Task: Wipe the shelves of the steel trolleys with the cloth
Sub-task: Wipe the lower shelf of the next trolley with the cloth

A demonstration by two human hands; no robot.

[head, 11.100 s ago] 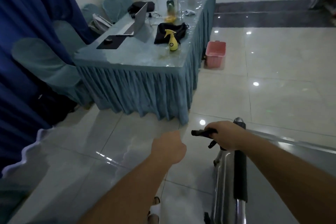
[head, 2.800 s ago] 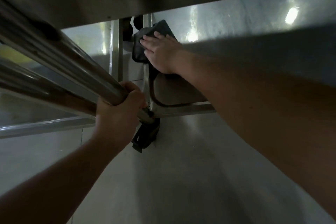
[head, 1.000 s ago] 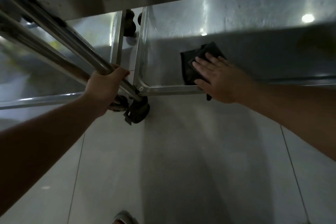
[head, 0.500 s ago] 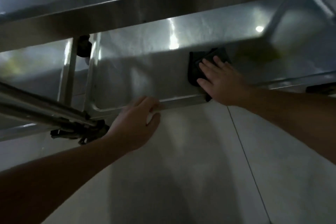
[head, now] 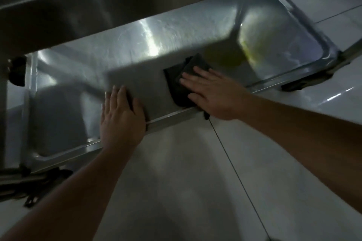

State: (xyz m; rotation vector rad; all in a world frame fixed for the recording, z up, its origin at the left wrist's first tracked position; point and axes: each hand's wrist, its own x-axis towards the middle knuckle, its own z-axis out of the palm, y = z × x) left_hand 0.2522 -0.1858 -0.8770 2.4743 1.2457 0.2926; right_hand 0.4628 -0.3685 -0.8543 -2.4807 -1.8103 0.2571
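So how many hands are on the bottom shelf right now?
2. The left hand lies flat at the near rim; the right hand presses the cloth farther right.

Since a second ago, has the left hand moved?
Yes. The left hand has left the trolley's upright post and now rests flat on the bottom shelf, over its front rim, left of the cloth.

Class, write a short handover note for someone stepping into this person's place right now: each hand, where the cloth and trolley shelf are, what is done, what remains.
Left hand: flat, fingers straight, resting on the front rim of the low steel trolley shelf.
Right hand: flat, pressing the dark folded cloth onto that shelf near its front edge.
Done: cannot tell which parts are wiped.
Left: a yellowish patch lies right of the cloth.
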